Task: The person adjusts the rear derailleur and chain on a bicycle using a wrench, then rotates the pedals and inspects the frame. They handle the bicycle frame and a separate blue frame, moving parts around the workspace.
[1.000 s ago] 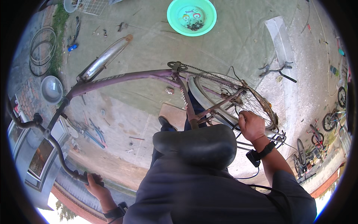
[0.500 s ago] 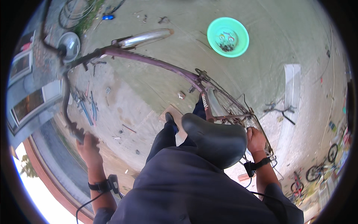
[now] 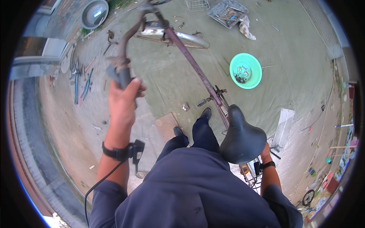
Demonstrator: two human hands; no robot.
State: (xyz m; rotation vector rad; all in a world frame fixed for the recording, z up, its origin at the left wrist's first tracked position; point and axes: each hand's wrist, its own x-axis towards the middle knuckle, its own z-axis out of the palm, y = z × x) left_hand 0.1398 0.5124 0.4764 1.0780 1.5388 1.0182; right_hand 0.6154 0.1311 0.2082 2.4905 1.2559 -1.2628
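Note:
A worn purple bicycle frame (image 3: 194,64) runs from the upper middle down to my right side. My left hand (image 3: 127,97) is closed round the grip at the left end of its rusty handlebar (image 3: 129,40). Beyond the handlebar is a front wheel under a silver mudguard (image 3: 186,39). The black saddle (image 3: 243,136) is just right of my body, with a pedal (image 3: 204,102) ahead of it. My right hand (image 3: 265,152) is behind the saddle's right edge, its fingers hidden. A metal rear rack (image 3: 248,176) shows below the saddle.
A light green basin (image 3: 257,81) with small dark parts stands right of the frame. Farther off are a grey tray (image 3: 221,19) of parts, a white cloth (image 3: 247,28) and a metal basin (image 3: 86,19). Blue tubes (image 3: 86,85) lie at the left.
The handlebar and my left hand have moved up and right in view. The bicycle now points more straight ahead, its saddle farther right. My right hand has become mostly hidden by the saddle.

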